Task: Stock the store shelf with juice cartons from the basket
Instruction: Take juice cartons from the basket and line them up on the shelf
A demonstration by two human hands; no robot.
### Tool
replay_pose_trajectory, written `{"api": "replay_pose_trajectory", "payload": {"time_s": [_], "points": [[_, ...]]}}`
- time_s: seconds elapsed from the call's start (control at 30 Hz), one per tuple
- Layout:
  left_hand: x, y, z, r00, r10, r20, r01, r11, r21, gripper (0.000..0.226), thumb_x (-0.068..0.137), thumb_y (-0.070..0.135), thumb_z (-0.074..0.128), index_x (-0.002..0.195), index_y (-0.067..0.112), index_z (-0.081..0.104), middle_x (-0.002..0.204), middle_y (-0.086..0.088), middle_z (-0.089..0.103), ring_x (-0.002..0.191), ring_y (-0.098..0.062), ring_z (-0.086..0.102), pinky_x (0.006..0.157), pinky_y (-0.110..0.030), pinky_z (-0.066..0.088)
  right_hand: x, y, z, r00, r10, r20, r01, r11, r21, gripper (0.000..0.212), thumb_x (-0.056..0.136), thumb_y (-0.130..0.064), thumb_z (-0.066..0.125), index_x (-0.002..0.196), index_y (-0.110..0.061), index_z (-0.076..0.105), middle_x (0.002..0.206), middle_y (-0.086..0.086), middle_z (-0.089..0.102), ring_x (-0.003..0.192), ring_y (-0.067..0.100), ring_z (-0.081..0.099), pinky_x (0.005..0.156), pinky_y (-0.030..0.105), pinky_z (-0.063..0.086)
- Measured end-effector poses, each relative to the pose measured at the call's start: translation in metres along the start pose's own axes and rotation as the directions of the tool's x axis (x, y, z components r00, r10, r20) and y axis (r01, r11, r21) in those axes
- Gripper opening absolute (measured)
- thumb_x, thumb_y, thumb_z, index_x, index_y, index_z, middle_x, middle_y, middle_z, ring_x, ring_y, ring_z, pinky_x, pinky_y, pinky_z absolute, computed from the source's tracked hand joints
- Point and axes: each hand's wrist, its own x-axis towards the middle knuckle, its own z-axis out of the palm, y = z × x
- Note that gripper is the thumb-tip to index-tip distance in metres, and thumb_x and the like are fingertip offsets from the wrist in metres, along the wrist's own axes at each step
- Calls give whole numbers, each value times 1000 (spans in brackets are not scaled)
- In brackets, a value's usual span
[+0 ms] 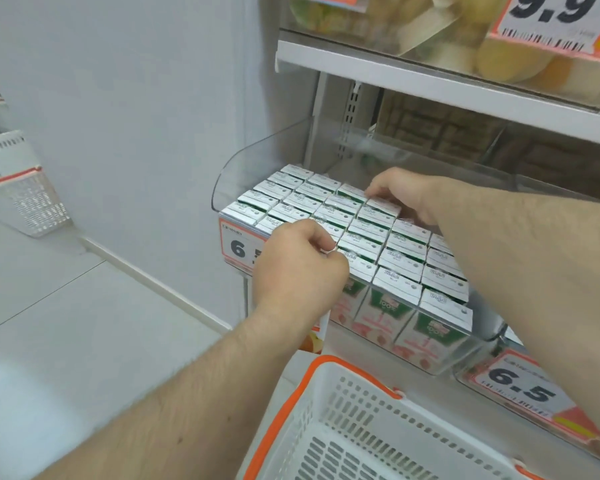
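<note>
Both hands over the packed juice cartons (361, 233) on the shelf (447, 81), behind a clear plastic guard (257, 154). Left hand (298, 268) curled at the front rows, fingertips pinching at a carton's top edge; right hand (406, 195) reaching further back, fingers bent down onto a carton top, hard to tell whether gripping or just pressing. Likely squaring the rows up. Best done with light downward pressure and a nudge toward the back, keeping tops level and fronts flush against the guard, no squeezing of the sides. Cartons small, boxy, with flat silvery-white foil-like tops and folded seams; green and pink printed faces showing through the front. Basket (326, 410) below, white perforated plastic with an orange rim, no cartons visible in the part shown. Price label (239, 247) clipped at the shelf edge.
</note>
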Motion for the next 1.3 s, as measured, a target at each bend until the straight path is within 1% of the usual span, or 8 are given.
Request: {"api": "replay_pose_trajectory", "payload": {"time_s": [0.17,0.43,0.6,0.73,0.8,0.9,1.03,1.3], "points": [[1,3,-1,998,-53,29,53,998,-30,12,76,17,63,72,27,60,59,14,56,61,-4,56,53,-21,38,10,-9,6,995,18,101,-12,998,-62,48,79,-59,65,101,-17,73,94,4,76,81,28,71,93,45,51],[2,3,-2,998,-39,43,40,999,-22,12,79,19,65,77,29,60,72,13,57,66,-3,55,52,-21,36,12,-11,7,992,11,122,-4,998,-60,63,84,-68,55,113,-13,67,96,7,77,84,29,74,90,44,53],[2,-1,-9,998,-21,63,31,986,-161,11,87,23,63,89,32,58,89,12,57,71,-6,58,52,-19,42,4,-6,7,1000,-7,-30,5,999,-46,60,90,-65,49,123,-15,54,106,7,69,93,27,67,87,41,51],[-7,2,-10,998,57,18,-48,944,-327,19,93,18,53,91,37,55,81,17,59,55,-3,52,49,-14,40,-18,-9,2,974,-154,-165,110,963,-247,56,98,-63,32,119,-16,55,108,3,60,94,28,63,72,35,49],[-12,5,-10,998,62,15,-50,912,-406,23,94,16,49,91,38,56,77,17,58,53,0,50,51,-13,39,-37,-11,-2,847,-426,-316,289,870,-399,46,100,-50,38,98,-12,63,94,6,61,97,32,62,72,33,43],[-19,11,-6,999,25,40,-3,880,-476,25,96,14,45,91,35,58,72,14,61,52,1,50,51,-16,40,-85,-10,3,553,-715,-427,502,696,-514,35,95,-31,49,70,-10,60,69,7,60,75,28,59,64,35,45],[-33,20,2,997,-29,72,63,844,-533,22,98,17,42,91,29,59,65,11,56,59,-5,49,62,-25,39,-152,21,25,408,-797,-445,705,585,-402,27,83,-21,54,63,-4,61,57,3,57,59,18,52,60,32,44],[-80,40,25,990,17,137,74,771,-632,27,99,36,34,87,25,55,71,1,55,73,-19,51,76,-36,41,-233,118,49,628,-669,-397,672,724,-156,7,68,-21,60,74,-22,61,64,-15,57,54,5,47,54,20,37]]}}
